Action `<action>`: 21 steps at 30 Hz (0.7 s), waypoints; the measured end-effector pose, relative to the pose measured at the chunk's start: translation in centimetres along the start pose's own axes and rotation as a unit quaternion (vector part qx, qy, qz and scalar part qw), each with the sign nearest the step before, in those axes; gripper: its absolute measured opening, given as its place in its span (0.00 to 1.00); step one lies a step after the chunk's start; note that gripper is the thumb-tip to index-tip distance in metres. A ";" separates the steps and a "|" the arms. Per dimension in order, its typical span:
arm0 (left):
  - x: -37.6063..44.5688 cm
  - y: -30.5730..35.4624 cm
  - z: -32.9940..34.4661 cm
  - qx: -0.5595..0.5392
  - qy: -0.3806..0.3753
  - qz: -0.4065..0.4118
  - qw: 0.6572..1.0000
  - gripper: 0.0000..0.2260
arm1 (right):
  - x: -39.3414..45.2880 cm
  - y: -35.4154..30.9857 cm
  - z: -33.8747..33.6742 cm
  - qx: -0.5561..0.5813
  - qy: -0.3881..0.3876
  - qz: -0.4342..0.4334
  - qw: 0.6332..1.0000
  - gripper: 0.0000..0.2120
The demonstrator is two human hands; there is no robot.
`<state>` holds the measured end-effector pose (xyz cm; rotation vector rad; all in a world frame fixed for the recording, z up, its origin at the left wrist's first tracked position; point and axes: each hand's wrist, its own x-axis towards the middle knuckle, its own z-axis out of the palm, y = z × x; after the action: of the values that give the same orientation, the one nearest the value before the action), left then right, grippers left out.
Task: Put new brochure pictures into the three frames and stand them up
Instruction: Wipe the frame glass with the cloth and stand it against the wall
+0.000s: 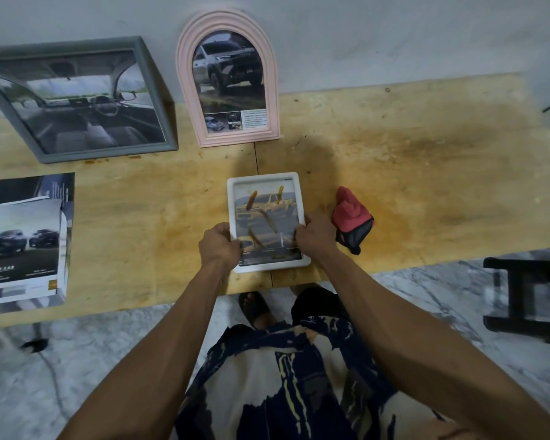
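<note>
Your left hand (220, 246) and right hand (315, 234) grip the small white rectangular frame (266, 221) lying flat near the yellow wooden surface (426, 173) edge, picture seated; next, I judge, stand it upright.

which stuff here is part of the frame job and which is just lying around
Part of the job:
- white frame, gripped by left hand and right hand
- grey frame, standing against the wall
- pink arched frame, standing
- brochures

Just lying about:
- red and black cloth on the table
- black stool
</note>
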<state>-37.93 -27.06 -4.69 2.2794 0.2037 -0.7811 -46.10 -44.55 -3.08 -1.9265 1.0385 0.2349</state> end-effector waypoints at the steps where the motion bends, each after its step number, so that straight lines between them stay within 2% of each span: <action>1: -0.1 0.0 0.1 -0.002 0.005 0.003 1.000 0.12 | 0.0 0.0 0.0 -0.005 -0.001 -0.003 1.000 0.06; 5: -0.6 0.4 0.2 0.004 0.019 0.012 1.000 0.12 | -0.1 0.1 -0.4 -0.025 -0.009 -0.006 1.000 0.09; 7: -0.8 0.6 0.2 0.010 0.024 0.012 1.000 0.13 | -0.2 0.0 -0.9 -0.062 0.011 -0.018 0.998 0.09; 11: -0.8 0.5 0.2 0.012 0.025 0.016 0.999 0.14 | 0.0 0.0 -2.3 -0.187 0.118 -0.082 0.972 0.20; 13: -0.8 0.4 0.3 0.002 0.026 0.014 1.000 0.14 | 0.3 0.7 -3.2 -0.240 0.172 -0.081 0.952 0.19; 15: -0.8 0.3 0.3 0.003 0.027 0.019 0.999 0.14 | 0.7 1.8 -3.8 -0.275 0.187 -0.056 0.941 0.19; 18: -0.9 0.2 0.3 0.023 0.028 0.033 0.999 0.14 | 1.3 3.6 -4.4 -0.278 0.140 0.001 0.950 0.19; 21: -0.7 0.2 0.2 0.029 0.027 0.033 0.999 0.14 | 1.6 4.7 -4.6 -0.229 0.049 0.025 0.972 0.28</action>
<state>-38.54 -27.24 -4.26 2.3518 0.1320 -0.7006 -49.63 -50.20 -4.26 -2.3455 1.1742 0.4426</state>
